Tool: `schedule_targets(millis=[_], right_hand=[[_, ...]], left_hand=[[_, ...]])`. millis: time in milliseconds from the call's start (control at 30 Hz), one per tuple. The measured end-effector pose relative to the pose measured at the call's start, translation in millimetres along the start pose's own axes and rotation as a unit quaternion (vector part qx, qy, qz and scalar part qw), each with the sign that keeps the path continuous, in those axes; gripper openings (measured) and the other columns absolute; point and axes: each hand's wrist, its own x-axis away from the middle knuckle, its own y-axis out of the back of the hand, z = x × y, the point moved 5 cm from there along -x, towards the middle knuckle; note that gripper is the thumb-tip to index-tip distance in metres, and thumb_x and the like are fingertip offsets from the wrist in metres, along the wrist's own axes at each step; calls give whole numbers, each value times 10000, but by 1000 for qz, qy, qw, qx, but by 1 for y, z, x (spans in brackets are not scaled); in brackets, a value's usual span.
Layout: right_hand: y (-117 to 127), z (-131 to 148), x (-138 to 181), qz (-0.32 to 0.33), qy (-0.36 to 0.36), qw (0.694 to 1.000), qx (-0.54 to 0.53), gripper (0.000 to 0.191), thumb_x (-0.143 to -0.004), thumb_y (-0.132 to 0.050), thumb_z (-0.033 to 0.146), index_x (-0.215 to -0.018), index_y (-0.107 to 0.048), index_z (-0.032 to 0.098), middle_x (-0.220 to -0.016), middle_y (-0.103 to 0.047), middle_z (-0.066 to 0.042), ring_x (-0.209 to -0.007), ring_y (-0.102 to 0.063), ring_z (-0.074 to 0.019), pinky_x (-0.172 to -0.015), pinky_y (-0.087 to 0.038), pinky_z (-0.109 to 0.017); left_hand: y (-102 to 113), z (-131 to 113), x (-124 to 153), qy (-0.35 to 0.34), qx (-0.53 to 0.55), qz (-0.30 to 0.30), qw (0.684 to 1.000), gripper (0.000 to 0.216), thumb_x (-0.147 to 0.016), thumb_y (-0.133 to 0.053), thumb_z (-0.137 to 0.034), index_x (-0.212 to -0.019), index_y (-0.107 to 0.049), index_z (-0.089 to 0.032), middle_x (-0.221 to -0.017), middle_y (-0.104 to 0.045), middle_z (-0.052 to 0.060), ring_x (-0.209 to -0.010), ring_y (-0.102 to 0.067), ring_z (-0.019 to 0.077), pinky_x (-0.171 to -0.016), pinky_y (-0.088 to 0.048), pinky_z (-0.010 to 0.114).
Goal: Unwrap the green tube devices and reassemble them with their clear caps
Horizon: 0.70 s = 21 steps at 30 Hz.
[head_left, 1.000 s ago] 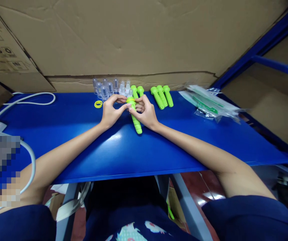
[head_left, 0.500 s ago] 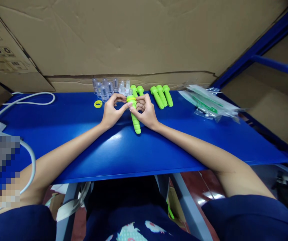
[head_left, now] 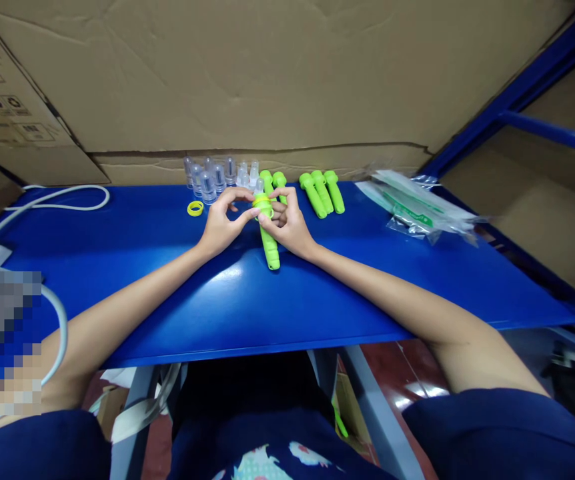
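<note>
Between both hands is a lime-green, ridged, tapering silicone-like sleeve (head_left: 269, 249), its narrow end pointing towards me. A yellow ring (head_left: 262, 200) sits around its wide far end. My left hand (head_left: 221, 223) pinches that end from the left, thumb and forefinger at the ring. From the right, my right hand (head_left: 293, 227) grips the same sleeve, thumb on top and forefinger at the ring. A translucent nozzle (head_left: 259, 185) shows just beyond the wide end; I cannot tell whether it is attached. Loose yellow rings (head_left: 195, 213) lie left of my left hand.
Several clear caps (head_left: 208, 189) and frosted nozzles (head_left: 243, 176) stand at the back of the blue table (head_left: 177, 307). More green sleeves (head_left: 321, 193) lie to the right. Plastic bags (head_left: 412, 203) are farther right, a white cable (head_left: 80, 207) left. Cardboard (head_left: 267, 80) walls the back.
The green sleeve has turned slightly in my fingers, and its narrow end has tipped a little towards me. Both hands stay at the yellow ring.
</note>
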Motion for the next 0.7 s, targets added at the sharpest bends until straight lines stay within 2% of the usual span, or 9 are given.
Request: schedule_targets(millis=[100,233,367,567,700], right_hand=[[-1,-3,-1,11,-12,1000,-18,651,-785,-770,657,-1089,-319,301,-959,-664,3,-655,-644,-134,-551,-576,-299],[0,-5,-1,11,-14,1000,-10,608,-805,-748,627,-1076,-316,297,-926,-645,10,-636,-611,-123,-539,-546,-279],[0,-8,-1,5,-16,1000,0,611,-812,-730,646,-1103,-317,302,-937,-647,5,-674,-635,-143,-589,-578,-311],[0,-10,-1,-1,-4,1000,-1,598,-842,-708,644,-1138,-314,304,-960,-670,-5,-664,-644,-145,-608,-597,-327],[0,-8,-1,-2,6,1000,0,572,-855,-729,592,-1120,-318,294,-908,-642,19,-625,-614,-116,-558,-567,-274]], left_hand=[[1,0,-2,-14,-10,10,1000,267,-875,-777,-419,-1008,-715,-196,-1128,-738,81,-1029,-689,183,-769,-501,270],[0,-2,-2,-20,-4,13,1000,239,-870,-786,-386,-991,-720,-190,-1095,-738,77,-1003,-685,183,-753,-491,270],[-2,-3,-1,-18,0,8,1000,209,-875,-771,-338,-1009,-711,-189,-1075,-733,68,-957,-683,171,-740,-485,268],[-2,-3,-1,1,-3,9,1000,230,-877,-767,-365,-1013,-706,-190,-1090,-729,70,-934,-681,164,-734,-490,269],[-1,-3,-3,5,3,15,1000,256,-866,-778,-396,-991,-720,-181,-1091,-737,75,-919,-681,160,-717,-490,258]])
